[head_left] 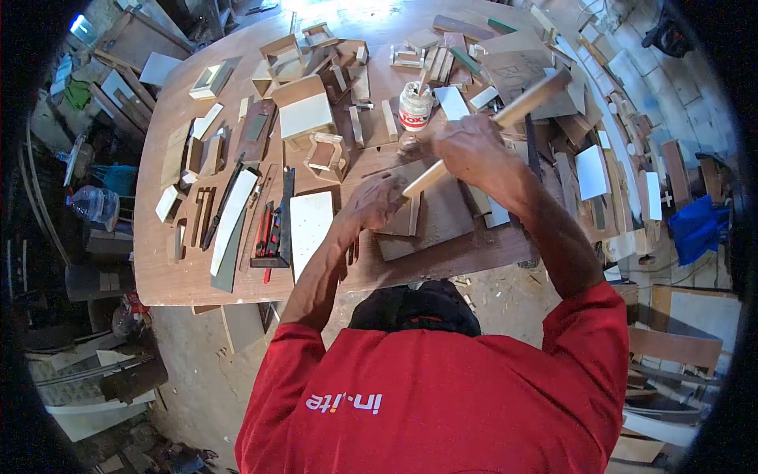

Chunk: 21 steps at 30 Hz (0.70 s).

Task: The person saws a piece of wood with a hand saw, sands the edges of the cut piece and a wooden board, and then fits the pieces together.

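My right hand (478,150) is closed around the middle of a long wooden strip (530,100), which slants from lower left to upper right. The strip's pale lower end comes close to the fingers of my left hand (373,201). That hand is curled just above a small brown board (404,221); what its fingers hold is hidden. Beneath both hands a larger flat brown board (438,225) lies on the table (260,294). Just beyond my hands stands a white glue jar (415,107) with a red label and a stick in its mouth.
Small wooden frames (326,156) and a white-topped box (306,117) stand beyond my left hand. A white panel (312,229), red-handled tools (272,233) and a curved white strip (234,221) lie to the left. Stacked boards (521,71) fill the right back.
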Motion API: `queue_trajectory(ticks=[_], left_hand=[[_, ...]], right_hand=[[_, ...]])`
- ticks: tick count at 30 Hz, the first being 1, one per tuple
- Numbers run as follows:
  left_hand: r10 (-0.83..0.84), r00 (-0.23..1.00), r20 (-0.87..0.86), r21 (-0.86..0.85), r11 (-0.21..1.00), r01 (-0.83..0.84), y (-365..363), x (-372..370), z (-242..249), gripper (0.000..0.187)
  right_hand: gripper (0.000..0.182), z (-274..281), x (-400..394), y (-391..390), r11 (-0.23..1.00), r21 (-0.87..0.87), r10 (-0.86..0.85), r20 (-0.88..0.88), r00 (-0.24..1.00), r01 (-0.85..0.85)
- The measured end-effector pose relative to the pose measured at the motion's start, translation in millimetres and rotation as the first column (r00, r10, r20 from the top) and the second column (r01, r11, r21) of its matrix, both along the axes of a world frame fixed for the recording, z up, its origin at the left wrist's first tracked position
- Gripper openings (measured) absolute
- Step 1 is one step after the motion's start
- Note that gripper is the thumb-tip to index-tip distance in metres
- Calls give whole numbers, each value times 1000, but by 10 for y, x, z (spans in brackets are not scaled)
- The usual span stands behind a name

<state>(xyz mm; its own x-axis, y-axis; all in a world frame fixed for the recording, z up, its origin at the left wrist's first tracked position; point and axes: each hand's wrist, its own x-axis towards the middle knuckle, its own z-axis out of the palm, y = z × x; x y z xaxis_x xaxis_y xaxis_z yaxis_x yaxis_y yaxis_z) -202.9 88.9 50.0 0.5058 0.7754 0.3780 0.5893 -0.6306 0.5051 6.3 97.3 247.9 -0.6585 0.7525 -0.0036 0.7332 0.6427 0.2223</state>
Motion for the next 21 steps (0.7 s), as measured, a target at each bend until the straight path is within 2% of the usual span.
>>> queue_trajectory(ticks=[1,2,3,5,6,7,9,10,11,12,13,14,15,16,18,19,20,21], left_hand=[[-120,989,86,39,992,117,15,29,136,20],[-121,987,-107,-208,973,97,15,51,272,17],[-165,942,-291,-434,901,24,-1,86,402,15],[-159,922,-353,-445,896,-15,22,117,376,14],[-143,901,-410,-449,891,-63,48,129,351,14],[-149,899,-412,-450,891,-59,71,133,317,14],[-94,970,-226,-564,824,-51,141,127,221,13],[-102,968,-229,-562,826,-46,189,134,84,13],[-61,987,-146,-370,929,3,215,146,-61,14],[-51,994,-98,-269,963,23,240,145,-106,14],[-43,998,-54,-161,986,34,259,147,-121,14],[-62,996,-69,-256,966,42,299,113,-130,16],[-79,993,-83,-350,936,46,311,95,-128,21],[-74,997,0,-268,961,72,305,92,-229,25],[-72,997,-30,-305,951,59,301,121,-198,25],[-75,996,-54,-334,941,52,331,156,-178,26],[-87,994,-63,-335,940,61,373,187,-220,26],[-88,995,44,-279,955,97,391,205,-306,27]], right_hand=[[11,4,-68,12,999,10,40,-6,999,-40],[9,-23,-133,15,995,79,60,22,998,-62],[9,-43,-184,42,996,78,50,19,999,-51],[5,-75,-295,116,997,2,76,64,995,-76],[6,4,-385,63,999,-32,38,141,989,-34],[6,-31,-408,52,999,-34,33,138,990,-29],[8,-119,-438,51,976,95,207,-105,973,-198],[18,-84,-478,11,921,255,368,-319,874,-295],[18,-35,-440,-86,924,254,360,-321,876,-287],[25,86,-384,-236,945,242,322,-584,745,-218],[31,144,-310,-361,964,212,265,-794,547,-158],[37,15,-156,-449,984,164,174,-848,500,-65],[31,-242,-44,-519,995,59,21,-905,425,76],[26,-606,60,-575,978,-58,-123,-937,326,203],[32,-1594,297,-714,935,-260,-337,-865,372,242],[32,-1854,275,-770,933,-261,-339,-868,362,249],[38,-2094,225,-847,924,-269,-363,-840,404,272],[44,-2308,145,-964,912,-283,-393,-806,442,295]])
